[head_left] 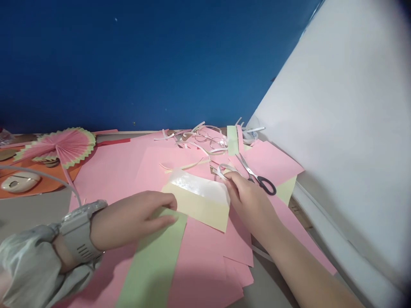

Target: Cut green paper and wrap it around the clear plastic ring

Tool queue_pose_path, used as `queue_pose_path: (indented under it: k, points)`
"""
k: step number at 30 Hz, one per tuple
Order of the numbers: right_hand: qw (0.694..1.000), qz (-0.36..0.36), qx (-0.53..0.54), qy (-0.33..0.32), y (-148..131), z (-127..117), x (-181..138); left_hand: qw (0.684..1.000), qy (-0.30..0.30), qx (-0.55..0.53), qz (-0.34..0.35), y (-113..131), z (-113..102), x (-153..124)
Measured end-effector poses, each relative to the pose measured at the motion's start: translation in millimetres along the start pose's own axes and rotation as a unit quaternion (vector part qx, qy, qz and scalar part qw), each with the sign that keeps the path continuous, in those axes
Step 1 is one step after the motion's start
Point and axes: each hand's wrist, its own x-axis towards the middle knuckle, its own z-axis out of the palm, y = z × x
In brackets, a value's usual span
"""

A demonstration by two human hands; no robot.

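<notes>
My left hand [146,218], with a grey watch on the wrist, is closed on the upper end of a long green paper strip [157,261], thumb on top and fingers curled at the edge. My right hand [245,196] pinches a thin curled white strip [223,168] between thumb and forefinger. Between both hands lies a pale yellow piece of paper [199,208], its upper part white and shiny with glare. Just behind my right hand, scissors [253,173] with black handles lie with their blades pointing away.
Large pink paper sheets [109,171] cover much of the table. Eyeglasses [210,139] sit among paper scraps at the back. At left are a pleated pink and green paper fan [67,147], orange paper [69,173] and a white computer mouse [21,182]. A white wall [353,128] rises at right.
</notes>
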Motion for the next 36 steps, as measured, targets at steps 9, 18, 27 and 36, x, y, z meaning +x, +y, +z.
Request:
queue_pose_path:
  k: [9, 18, 27, 36]
  points:
    - [0.996, -0.023, 0.081, -0.019, -6, 0, 0, 0.963, 0.057, -0.236, -0.113, -1, 5, 3]
    - [1.0, -0.007, 0.005, 0.019, 3, -1, 0, 0.971, 0.025, 0.238, -0.011, 35, 35, -19]
    - [0.993, -0.065, 0.074, -0.063, -8, 3, -2, 0.974, -0.046, 0.179, 0.128, 20, 100, 11]
    - [0.981, -0.093, 0.12, -0.121, -17, 9, -1, 0.949, 0.166, 0.263, 0.044, 29, 118, -2]
